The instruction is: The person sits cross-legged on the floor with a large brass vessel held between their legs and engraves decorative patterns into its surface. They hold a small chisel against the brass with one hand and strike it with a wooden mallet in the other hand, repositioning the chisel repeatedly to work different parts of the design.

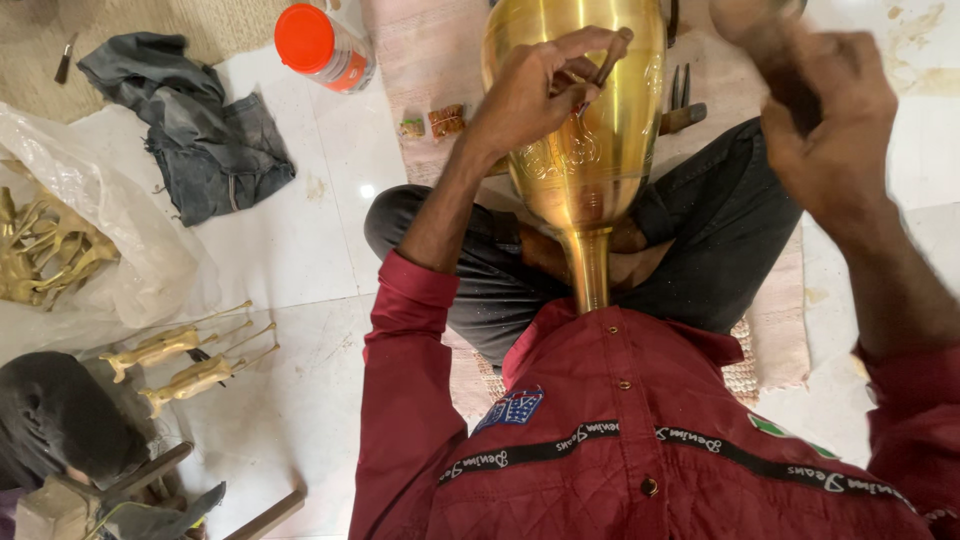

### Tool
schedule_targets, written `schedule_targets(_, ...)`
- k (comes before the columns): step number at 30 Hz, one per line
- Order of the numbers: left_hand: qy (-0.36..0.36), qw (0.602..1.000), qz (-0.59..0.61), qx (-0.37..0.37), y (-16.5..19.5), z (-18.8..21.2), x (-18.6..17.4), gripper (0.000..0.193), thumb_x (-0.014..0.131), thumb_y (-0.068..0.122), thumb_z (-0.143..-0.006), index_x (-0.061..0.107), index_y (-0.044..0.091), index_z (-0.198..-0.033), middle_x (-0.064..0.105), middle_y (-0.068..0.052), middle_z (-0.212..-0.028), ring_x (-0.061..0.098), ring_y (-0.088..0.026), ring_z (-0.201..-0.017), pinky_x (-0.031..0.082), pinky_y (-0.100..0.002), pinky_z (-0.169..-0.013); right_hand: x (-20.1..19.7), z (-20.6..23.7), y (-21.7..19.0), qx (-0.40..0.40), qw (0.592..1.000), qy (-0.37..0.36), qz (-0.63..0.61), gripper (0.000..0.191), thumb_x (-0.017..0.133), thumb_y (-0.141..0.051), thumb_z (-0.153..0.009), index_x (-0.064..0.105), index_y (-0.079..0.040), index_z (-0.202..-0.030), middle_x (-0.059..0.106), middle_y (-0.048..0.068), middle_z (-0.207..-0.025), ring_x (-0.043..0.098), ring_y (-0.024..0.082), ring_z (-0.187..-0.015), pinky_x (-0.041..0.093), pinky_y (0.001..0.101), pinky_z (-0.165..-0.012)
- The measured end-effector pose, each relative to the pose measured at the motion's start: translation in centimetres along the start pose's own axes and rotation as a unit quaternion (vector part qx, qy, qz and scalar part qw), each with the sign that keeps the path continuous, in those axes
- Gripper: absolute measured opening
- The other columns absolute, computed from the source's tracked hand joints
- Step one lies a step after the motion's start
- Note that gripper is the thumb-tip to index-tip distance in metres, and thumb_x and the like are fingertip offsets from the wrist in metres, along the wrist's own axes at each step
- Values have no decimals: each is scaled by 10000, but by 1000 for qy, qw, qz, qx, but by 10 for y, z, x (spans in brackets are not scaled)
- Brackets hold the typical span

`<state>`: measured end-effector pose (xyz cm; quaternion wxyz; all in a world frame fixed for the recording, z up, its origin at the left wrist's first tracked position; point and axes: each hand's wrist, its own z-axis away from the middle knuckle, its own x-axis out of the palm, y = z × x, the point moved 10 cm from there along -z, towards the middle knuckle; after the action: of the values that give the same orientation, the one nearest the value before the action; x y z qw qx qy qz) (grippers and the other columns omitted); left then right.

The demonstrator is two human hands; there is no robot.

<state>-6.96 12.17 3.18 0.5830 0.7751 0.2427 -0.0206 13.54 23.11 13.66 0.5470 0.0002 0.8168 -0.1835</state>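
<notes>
Brass, polished and engraved, the vase [585, 130] lies across the seated person's lap, narrow neck toward the chest. The left hand [535, 95] pinches a thin dark punch [612, 55] against its belly. The right hand [825, 115], blurred, is closed round a dark handle. Two brass figurines [185, 365] lie on the white tiled floor [300, 270] at left, beside crumpled grey cloth [195, 130] and one orange-capped jar [322, 45].

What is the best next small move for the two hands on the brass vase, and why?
Probably bring the raised right hand down onto the thin tool that the left hand holds against the brass vase. The tool tip already sits by the engraved pattern, and the right hand is blurred above it.
</notes>
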Motion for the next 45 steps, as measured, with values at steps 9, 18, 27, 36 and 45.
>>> schedule_targets(9, -197, 980, -37, -3, 12, -19, 23, 500, 708, -120, -886, 697, 145, -1309, 794, -83, -1142, 809, -172, -959, 690, -295, -752, 39, 94, 13, 123, 977, 131, -118, 656, 643, 104, -999, 525, -93, -1613, 524, 173, -1352, 541, 284, -1236, 501, 388, -1038)
schedule_targets(18, -125, 992, -2, 31, 8, -18, 10, 444, 699, -39, -1014, 625, 153, -1408, 788, -90, -1189, 810, -204, -1035, 701, -335, -945, 62, 99, 27, 173, 977, 41, -120, 638, 667, 75, -946, 557, -61, -1560, 535, 205, -1273, 601, 343, -1164, 538, 421, -1021)
schedule_targets(27, -98, 995, 1, 10, -7, -16, 1, 585, 753, 7, -1008, 509, 156, -1518, 713, -116, -1351, 767, -256, -1167, 674, -415, -1011, 65, 63, 38, 105, 994, -34, 12, 601, 707, 22, -935, 616, -94, -1517, 592, 183, -1301, 634, 328, -1146, 562, 468, -1004)
schedule_targets(36, -105, 994, -6, -2, -5, -19, 2, 579, 755, -11, -984, 557, 194, -1487, 724, -64, -1350, 783, -226, -1143, 689, -385, -999, 43, 29, 40, 70, 997, 4, -30, 657, 718, 43, -978, 496, -132, -1572, 567, 133, -1236, 608, 231, -1113, 558, 399, -987)
schedule_targets(45, -73, 997, 22, -33, -13, -11, 1, 561, 738, -45, -996, 558, 156, -1488, 754, -46, -1286, 812, -189, -1078, 713, -346, -968, 33, 3, 27, 4, 992, 49, -118, 572, 704, 111, -1024, 499, -91, -1518, 501, 148, -1239, 560, 223, -1144, 525, 344, -942)
